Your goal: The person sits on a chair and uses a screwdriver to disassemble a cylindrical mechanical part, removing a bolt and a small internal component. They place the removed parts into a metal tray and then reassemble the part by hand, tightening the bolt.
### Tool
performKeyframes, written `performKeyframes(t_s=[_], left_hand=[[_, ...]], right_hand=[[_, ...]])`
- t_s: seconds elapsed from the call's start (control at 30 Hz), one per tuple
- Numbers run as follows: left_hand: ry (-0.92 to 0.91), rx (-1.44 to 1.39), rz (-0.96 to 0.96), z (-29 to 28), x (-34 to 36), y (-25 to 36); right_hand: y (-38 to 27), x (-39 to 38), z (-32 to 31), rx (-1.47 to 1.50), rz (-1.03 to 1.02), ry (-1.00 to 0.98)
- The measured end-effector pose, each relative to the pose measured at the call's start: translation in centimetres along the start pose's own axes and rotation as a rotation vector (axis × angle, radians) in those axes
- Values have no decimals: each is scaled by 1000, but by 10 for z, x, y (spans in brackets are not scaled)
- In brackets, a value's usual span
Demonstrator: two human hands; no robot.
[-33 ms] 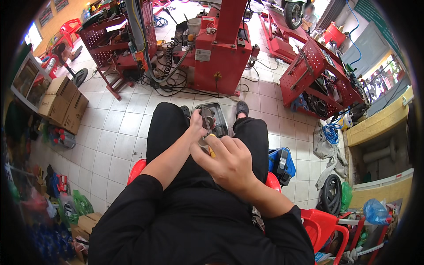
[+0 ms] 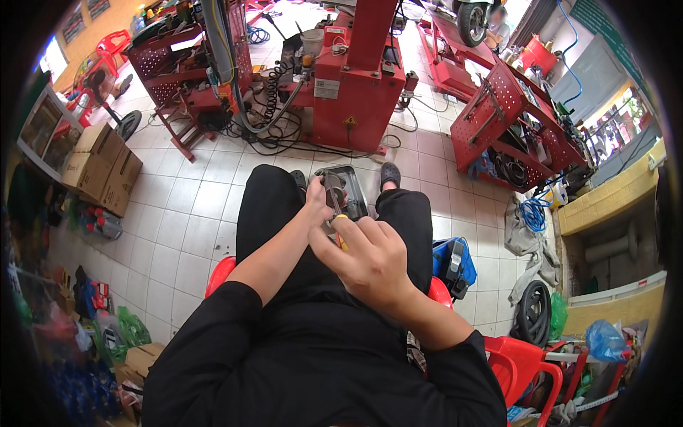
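Observation:
Between my knees my left hand (image 2: 319, 203) is closed round a small dark metal part (image 2: 331, 182); its exact kind is too small to make out. My right hand (image 2: 370, 260) grips a screwdriver by its yellow handle (image 2: 343, 243), mostly covered by the fingers. The thin shaft points away from me toward the metal part; whether the tip touches it I cannot tell. Beyond the hands a dark tray (image 2: 361, 186) lies on the floor between my feet, partly hidden by the hands.
A red machine (image 2: 356, 107) with cables and hoses round its base stands ahead. Red perforated tool carts (image 2: 491, 117) flank it. Cardboard boxes (image 2: 103, 167) stand at left. Near my right knee sits a blue bag (image 2: 455, 265); a red chair (image 2: 516, 363) is behind it.
My right hand has shifted very slightly with the screwdriver. My left hand and the metal part look the same.

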State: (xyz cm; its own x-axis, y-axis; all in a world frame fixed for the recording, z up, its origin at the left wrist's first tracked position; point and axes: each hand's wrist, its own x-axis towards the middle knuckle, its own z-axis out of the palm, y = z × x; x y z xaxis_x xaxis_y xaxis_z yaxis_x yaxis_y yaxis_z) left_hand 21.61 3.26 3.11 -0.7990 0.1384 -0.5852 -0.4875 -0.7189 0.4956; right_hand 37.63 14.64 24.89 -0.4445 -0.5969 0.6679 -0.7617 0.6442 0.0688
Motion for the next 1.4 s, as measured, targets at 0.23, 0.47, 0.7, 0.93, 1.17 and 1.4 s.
performKeyframes(t_s=[0.23, 0.47, 0.7, 0.93, 1.17, 1.4], left_hand=[[18, -41, -91, -8, 14, 2], [-10, -18, -77, -9, 16, 1], [3, -60, -88, -9, 18, 1], [-19, -25, -87, -11, 19, 1], [38, -45, -92, -4, 13, 2], [3, -4, -59, -11, 19, 0]], right_hand=[[-9, 0, -9, 88, 140, -194], [-10, -4, -12, -29, 202, -167], [-8, 0, -19, -51, 373, -219], [-3, -3, -10, 119, 204, -169], [-5, -2, -18, -78, 353, -147], [-4, 2, -18, -61, 304, -212]])
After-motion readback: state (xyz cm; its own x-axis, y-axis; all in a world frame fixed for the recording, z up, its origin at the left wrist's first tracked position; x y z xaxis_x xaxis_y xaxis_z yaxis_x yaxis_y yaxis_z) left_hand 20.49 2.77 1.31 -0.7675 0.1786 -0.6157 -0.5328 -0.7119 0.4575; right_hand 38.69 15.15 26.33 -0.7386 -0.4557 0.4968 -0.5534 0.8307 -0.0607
